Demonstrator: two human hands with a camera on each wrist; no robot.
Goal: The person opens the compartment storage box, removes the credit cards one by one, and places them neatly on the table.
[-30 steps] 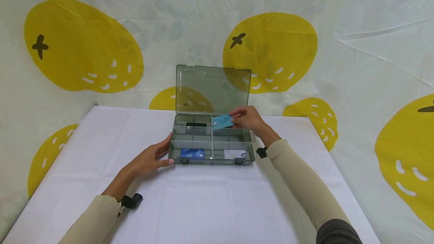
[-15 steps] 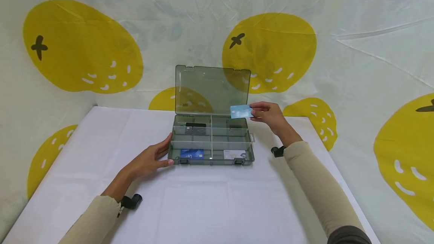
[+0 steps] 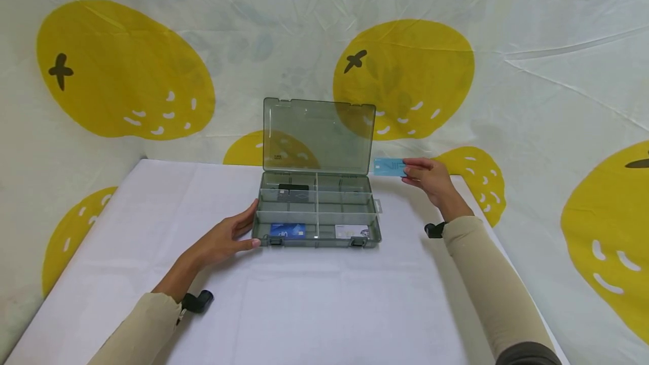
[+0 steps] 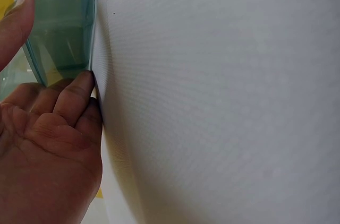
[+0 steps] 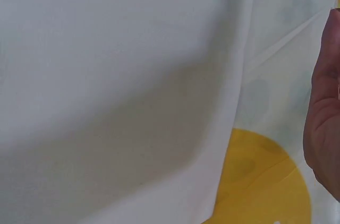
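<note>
My right hand (image 3: 431, 180) pinches a light blue bank-style card (image 3: 389, 167) between thumb and fingers, to the right of the hinge side of a smoky clear divided box (image 3: 342, 207). Only the edge of this hand (image 5: 325, 112) shows in the right wrist view; the card is out of sight there. My left hand (image 3: 225, 235) grips the box's front left corner, thumb at the front and fingers along the side. Inside lie a black card (image 3: 294, 189) at back left, a dark blue VIP card (image 3: 287, 231) at front left and a white card (image 3: 352, 232) at front right.
The see-through lid (image 3: 309, 128) stands raised at the back of the box. Clear dividers split the box into compartments. A white cloth (image 3: 304, 303) covers the table, whose right edge runs under my right forearm. Patterned fabric (image 3: 274, 27) hangs behind.
My right hand has lifted the light blue card out of the back right compartment and carried it right, past the box's side. The left hand and the box have stayed put.
</note>
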